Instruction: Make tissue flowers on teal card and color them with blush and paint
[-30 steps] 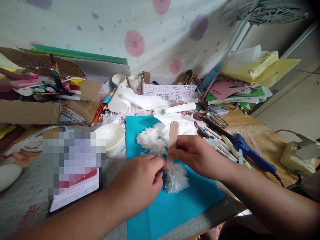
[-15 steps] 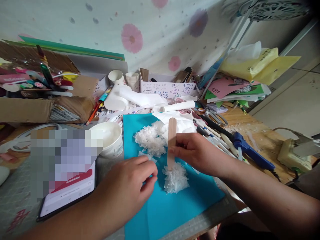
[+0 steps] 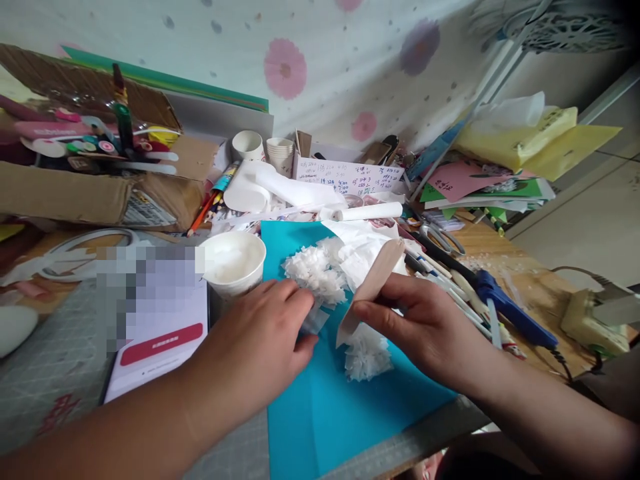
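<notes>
One ruffled white clump [image 3: 369,355] sits on a blue sheet [image 3: 320,427] before me, with a second clump [image 3: 316,270] farther back. My right hand [image 3: 425,320] pinches a flat wooden stick [image 3: 373,281] between thumb and fingers, tilted, its lower end at the nearer clump; I can't see whether they touch. My left hand [image 3: 265,330] has its fingers curled by a thin scrap [image 3: 316,321], and I can't tell whether it grips it. Just beyond that hand stands a paper cup [image 3: 243,285], near a phone [image 3: 163,363].

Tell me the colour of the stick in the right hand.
The stick is pale, light brown; the head view, the only one, shows it.
</notes>
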Demonstrator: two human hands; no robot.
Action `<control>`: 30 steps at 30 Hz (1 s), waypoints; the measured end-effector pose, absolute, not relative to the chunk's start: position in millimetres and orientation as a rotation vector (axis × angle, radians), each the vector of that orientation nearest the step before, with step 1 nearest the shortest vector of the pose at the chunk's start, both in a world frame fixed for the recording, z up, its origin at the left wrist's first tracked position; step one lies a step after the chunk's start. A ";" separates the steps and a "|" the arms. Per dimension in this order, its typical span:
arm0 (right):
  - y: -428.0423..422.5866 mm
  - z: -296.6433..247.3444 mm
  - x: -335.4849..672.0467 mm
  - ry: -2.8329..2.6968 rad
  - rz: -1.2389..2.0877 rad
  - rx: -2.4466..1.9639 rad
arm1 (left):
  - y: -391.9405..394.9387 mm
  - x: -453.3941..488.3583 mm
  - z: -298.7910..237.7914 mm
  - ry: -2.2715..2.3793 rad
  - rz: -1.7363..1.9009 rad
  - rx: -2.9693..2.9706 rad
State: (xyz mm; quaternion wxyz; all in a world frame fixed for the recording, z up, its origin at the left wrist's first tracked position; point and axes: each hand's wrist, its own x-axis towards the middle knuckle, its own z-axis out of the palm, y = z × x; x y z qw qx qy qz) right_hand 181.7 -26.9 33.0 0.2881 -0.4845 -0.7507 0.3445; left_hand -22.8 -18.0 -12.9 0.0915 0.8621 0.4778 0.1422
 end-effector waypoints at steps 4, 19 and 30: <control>-23.5 21.8 180.7 -1.995 0.794 -1.241 | -16.4 -22.6 -12.1 1.418 0.424 2.561; -22.3 19.7 181.2 -1.857 0.791 -1.197 | -16.6 -24.1 -15.7 1.263 0.540 2.656; -27.5 29.2 178.2 -2.117 0.677 -1.145 | -34.2 -10.9 -13.6 1.150 0.481 2.666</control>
